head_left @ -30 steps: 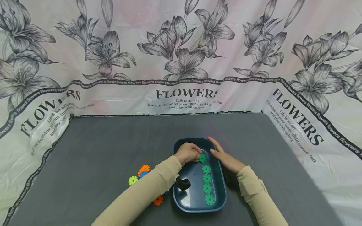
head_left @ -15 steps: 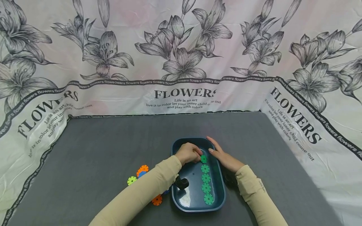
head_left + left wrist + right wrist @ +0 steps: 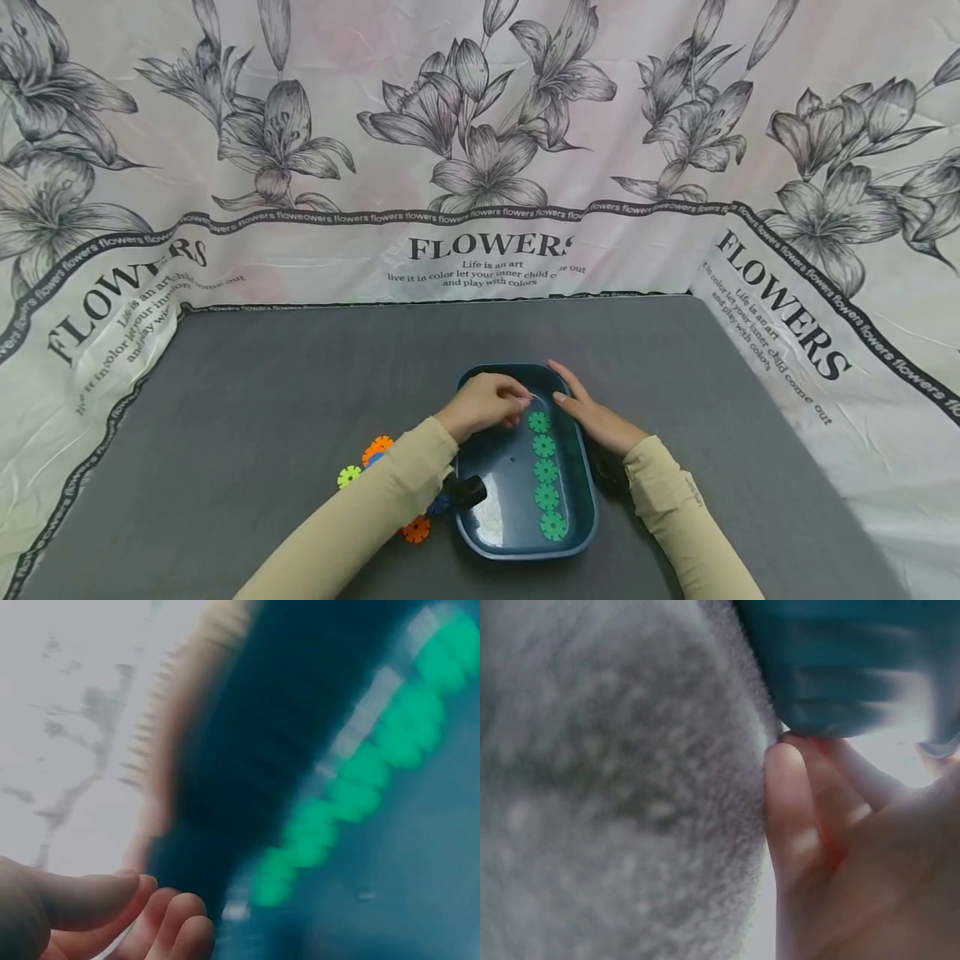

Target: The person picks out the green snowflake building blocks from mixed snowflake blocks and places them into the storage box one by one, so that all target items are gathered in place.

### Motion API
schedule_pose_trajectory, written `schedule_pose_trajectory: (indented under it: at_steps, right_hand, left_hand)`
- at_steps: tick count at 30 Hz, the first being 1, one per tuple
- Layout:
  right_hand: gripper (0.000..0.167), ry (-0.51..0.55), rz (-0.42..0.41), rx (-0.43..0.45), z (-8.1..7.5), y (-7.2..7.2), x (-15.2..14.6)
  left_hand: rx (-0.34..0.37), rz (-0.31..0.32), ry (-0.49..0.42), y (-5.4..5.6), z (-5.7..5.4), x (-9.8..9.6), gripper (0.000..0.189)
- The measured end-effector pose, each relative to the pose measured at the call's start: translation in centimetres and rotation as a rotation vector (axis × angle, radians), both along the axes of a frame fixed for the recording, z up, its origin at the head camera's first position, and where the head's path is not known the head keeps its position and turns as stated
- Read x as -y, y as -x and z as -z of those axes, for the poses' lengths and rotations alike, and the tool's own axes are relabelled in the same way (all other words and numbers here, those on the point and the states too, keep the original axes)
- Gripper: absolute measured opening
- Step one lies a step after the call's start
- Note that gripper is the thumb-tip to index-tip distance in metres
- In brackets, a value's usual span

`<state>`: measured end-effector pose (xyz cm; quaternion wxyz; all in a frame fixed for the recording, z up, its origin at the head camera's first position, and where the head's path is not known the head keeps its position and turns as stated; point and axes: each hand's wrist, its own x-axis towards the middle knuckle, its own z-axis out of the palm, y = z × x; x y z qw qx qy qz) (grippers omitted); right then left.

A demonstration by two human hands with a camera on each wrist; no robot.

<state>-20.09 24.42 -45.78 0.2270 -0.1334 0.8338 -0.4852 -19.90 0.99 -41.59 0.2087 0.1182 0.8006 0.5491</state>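
A dark blue tray (image 3: 491, 557) stands on the grey table. Inside it, along the right side, lies a row of several green notched discs (image 3: 546, 471). My left hand (image 3: 483, 406) is over the tray's far part, just off the farthest disc (image 3: 538, 422). In the left wrist view its thumb (image 3: 94, 900) meets the curled fingers, and nothing shows between them. My right hand (image 3: 603, 423) holds the tray's far right side, thumb over the rim and fingers against the outer wall. The right wrist view shows those fingers (image 3: 789, 795) at the tray's outside (image 3: 840, 682).
Left of the tray lies a loose group of notched discs, orange (image 3: 416, 530), yellow-green (image 3: 349, 477) and blue (image 3: 375, 458), partly hidden by the left sleeve (image 3: 360, 517). A flower-printed cloth (image 3: 480, 167) stands around the table's back and sides.
My left hand has let go of the farthest green disc and drawn back slightly up and left. The disc now lies in line with the others. My right hand keeps its place.
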Motion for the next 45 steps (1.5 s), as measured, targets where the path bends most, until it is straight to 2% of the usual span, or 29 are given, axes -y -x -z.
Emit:
schedule_pose_trajectory:
  at_steps: [4, 6, 9, 11, 13, 17, 19, 21, 24, 28, 33, 38, 42, 45]
  right_hand:
    - [0.055, -0.026, 0.007, -0.026, 0.1, 0.2, 0.0]
    - [0.055, -0.042, 0.009, -0.045, 0.0, 0.2, -0.1]
    - [0.056, -0.045, 0.010, -0.056, -0.1, 0.2, -0.3]
    - [0.058, -0.041, 0.008, -0.062, -0.1, 0.2, -0.3]
    - [0.059, -0.031, 0.009, -0.066, -0.1, 0.2, -0.4]
    - [0.060, -0.023, -0.002, -0.076, 0.1, 0.1, -0.5]
    - [0.060, -0.021, 0.001, -0.074, 0.1, 0.1, -0.5]
    - [0.059, -0.021, 0.004, -0.072, 0.1, 0.0, -0.5]
    - [0.059, -0.027, 0.011, -0.068, 0.1, 0.0, -0.4]
    - [0.059, -0.041, 0.007, -0.063, 0.2, 0.1, -0.2]
    - [0.058, -0.030, 0.008, -0.058, 0.2, 0.0, 0.0]
    - [0.060, -0.021, -0.007, -0.071, 0.1, 0.0, 0.0]
    - [0.060, -0.026, -0.012, -0.072, 0.0, 0.1, 0.0]
    - [0.059, -0.028, -0.013, -0.067, 0.0, 0.1, 0.1]
  left_hand:
    - [-0.059, -0.041, -0.047, -2.2, -2.6, 4.6, 0.021]
    - [-0.111, -0.075, -0.003, -3.7, -3.5, 7.1, 0.018]
    - [-0.179, -0.120, 0.100, -6.1, -3.7, 10.5, 0.014]
    - [-0.230, -0.128, 0.182, -7.6, -3.1, 12.4, 0.012]
    - [-0.281, -0.115, 0.245, -9.2, -2.0, 13.8, 0.011]
    - [-0.371, -0.096, 0.386, -12.0, 0.2, 15.2, 0.020]
    - [-0.373, -0.121, 0.445, -13.0, 1.1, 15.2, 0.026]
    - [-0.336, -0.161, 0.495, -13.8, 1.9, 14.9, 0.030]
    - [-0.272, -0.200, 0.539, -14.5, 2.7, 14.5, 0.033]
    - [-0.219, -0.206, 0.559, -15.0, 3.5, 14.3, 0.034]
    - [-0.196, -0.223, 0.547, -14.9, 4.0, 14.5, 0.033]
    - [-0.197, -0.236, 0.536, -14.8, 4.1, 15.0, 0.035]
    - [-0.191, -0.209, 0.508, -14.7, 3.9, 15.5, 0.042]
    - [-0.175, -0.153, 0.443, -14.6, 3.8, 16.2, 0.040]
